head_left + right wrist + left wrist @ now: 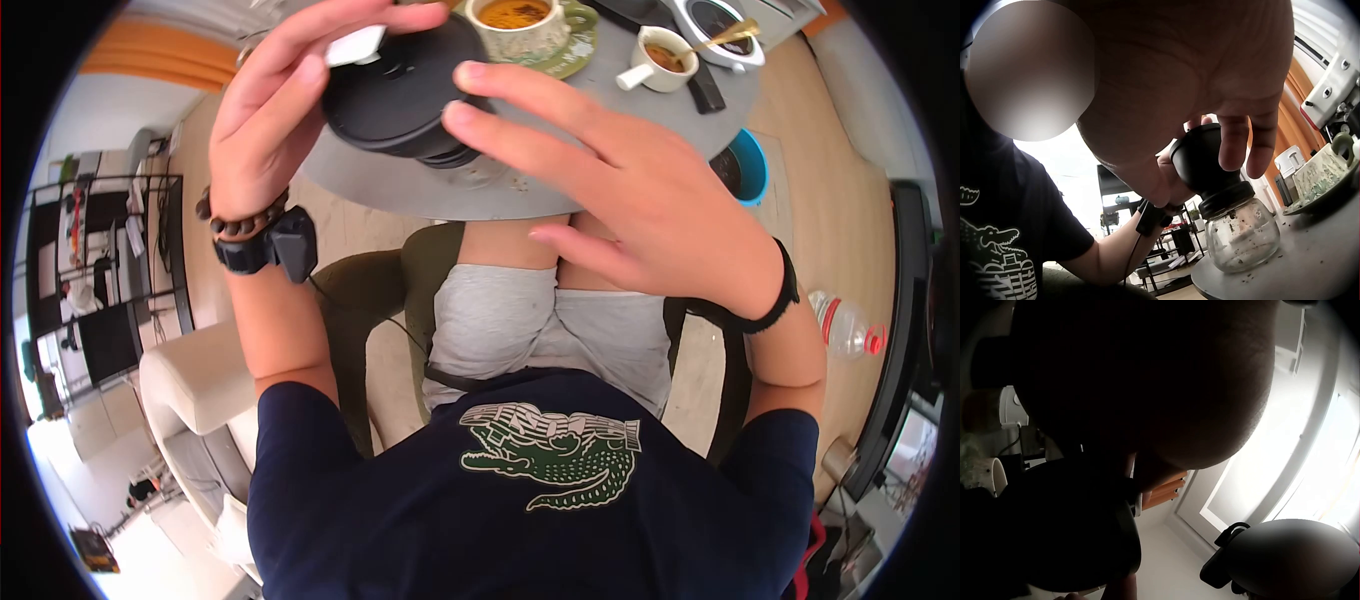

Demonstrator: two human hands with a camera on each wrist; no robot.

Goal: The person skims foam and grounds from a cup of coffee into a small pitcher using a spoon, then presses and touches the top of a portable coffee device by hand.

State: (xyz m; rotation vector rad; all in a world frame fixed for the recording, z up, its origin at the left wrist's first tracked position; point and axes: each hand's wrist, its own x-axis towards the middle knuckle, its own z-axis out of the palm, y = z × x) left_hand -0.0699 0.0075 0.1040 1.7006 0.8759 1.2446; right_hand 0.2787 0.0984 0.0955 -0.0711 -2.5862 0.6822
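Observation:
A hand coffee grinder (400, 110) with a black top and a glass jar (1244, 240) stands upright at the table's near edge. My left hand (262, 115) holds the grinder's far left side, its thumb and fingers around the black rim. A small white piece (357, 47) shows between that thumb and the fingers. My right hand (640, 190) has its fingers stretched out, tips right at the rim's right side, thumb hanging loose. In the right wrist view, dark specks cling inside the jar. The left wrist view is very dark.
A patterned cup (512, 30) with brown liquid sits on a green saucer (580, 50) behind the grinder. To its right stand a small white cup (660, 62) and a white-rimmed container (722, 35) with a gold spoon (735, 33). A blue bin (748, 165) is beside the grey table (400, 195).

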